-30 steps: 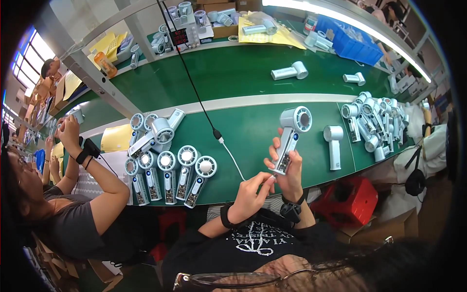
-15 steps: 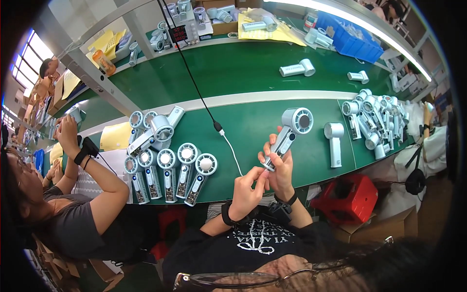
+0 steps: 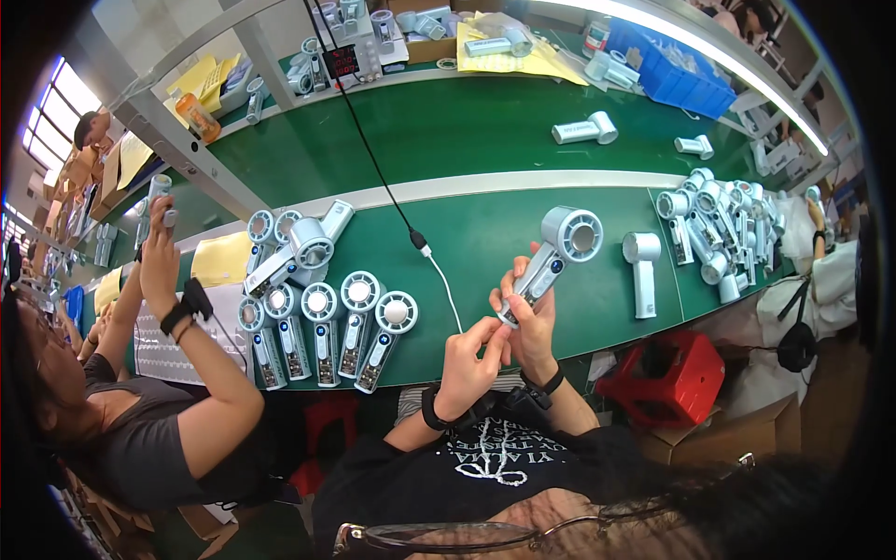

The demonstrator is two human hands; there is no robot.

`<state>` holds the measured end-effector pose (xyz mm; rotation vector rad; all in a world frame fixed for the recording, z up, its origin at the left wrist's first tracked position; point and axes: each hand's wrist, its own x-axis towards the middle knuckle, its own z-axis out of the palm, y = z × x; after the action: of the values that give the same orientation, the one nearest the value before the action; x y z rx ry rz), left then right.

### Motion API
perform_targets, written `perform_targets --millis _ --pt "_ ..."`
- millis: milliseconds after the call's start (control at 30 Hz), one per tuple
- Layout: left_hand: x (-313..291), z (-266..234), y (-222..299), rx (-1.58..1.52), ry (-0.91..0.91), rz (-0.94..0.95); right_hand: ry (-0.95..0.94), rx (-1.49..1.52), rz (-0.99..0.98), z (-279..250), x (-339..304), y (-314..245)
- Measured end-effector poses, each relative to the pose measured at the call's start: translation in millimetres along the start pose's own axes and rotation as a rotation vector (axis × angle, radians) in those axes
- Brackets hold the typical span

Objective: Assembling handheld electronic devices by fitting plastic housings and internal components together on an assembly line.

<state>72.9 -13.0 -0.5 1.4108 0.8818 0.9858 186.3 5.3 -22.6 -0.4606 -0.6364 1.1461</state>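
A pale blue handheld fan (image 3: 566, 239) is tilted up in front of me, its round head at the top and a blue light showing on its handle. My right hand (image 3: 530, 327) wraps round the lower handle. At the handle's bottom end, my left hand (image 3: 474, 367) pinches the end of a white cable (image 3: 445, 285); its plug is hidden by the fingers. Left of my hands, several fans (image 3: 320, 322) lie side by side with blue lights and exposed circuit boards. More fans (image 3: 303, 245) are piled just behind them. One single fan (image 3: 642, 271) lies to my right.
A heap of fans (image 3: 719, 224) covers the table's right end. Beyond the pale divider, a loose fan (image 3: 585, 129) lies near a blue bin (image 3: 674, 70). A black cord (image 3: 364, 140) hangs down overhead. At left, a co-worker (image 3: 154, 420) sits close by; a red stool (image 3: 667, 383) stands at right.
The light on the held fan now glows blue, and the fan has shifted slightly. Loose fans beyond the divider have moved right. The co-worker's hand has risen with a fan.
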Motion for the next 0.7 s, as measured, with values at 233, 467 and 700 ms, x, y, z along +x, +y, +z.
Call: perform_targets --millis 233,467,700 --pt "6 -10 -6 0.023 -0.092 -0.042 0.003 -0.185 0.015 -6 -2 -3" --pt "3 -21 -24 -0.278 -0.029 0.061 -0.252 -0.576 0.009 -16 -3 -22" --pt "-8 -47 -27 -0.377 -0.128 0.068 -0.494 -1.285 -0.195 -34 31 -96"
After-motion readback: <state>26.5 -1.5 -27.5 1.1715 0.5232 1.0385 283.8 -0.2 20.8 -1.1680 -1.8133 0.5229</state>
